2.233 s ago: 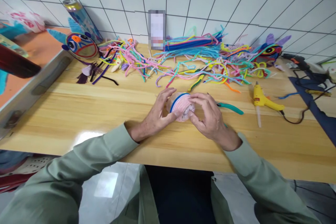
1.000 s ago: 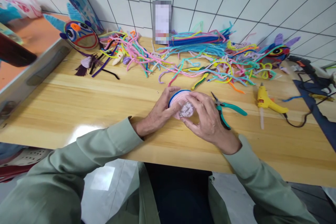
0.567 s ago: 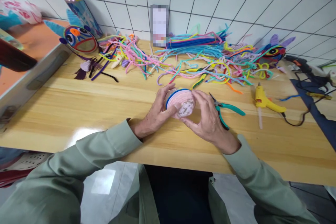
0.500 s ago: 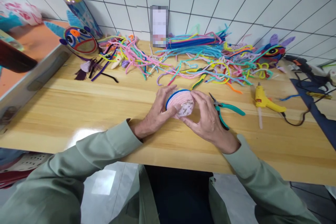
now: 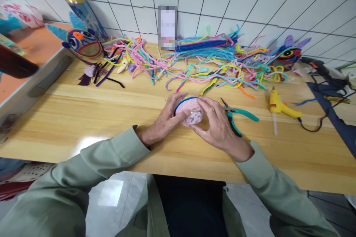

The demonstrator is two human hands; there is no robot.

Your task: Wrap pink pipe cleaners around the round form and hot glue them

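right hand just curled further over the pink-wrapped cup, probably steadying it, and left hand is in too, both grips pinching it, left of the teal-handled pliers on the counter

I can read no text from here. Phone screen masked in squares; print on tall can, pink marks on white bag, small mark on yellow glue gun too unclear.

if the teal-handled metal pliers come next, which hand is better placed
Probably the right hand: the pliers lie beside it, while the left hand is across the round pink-wrapped piece.
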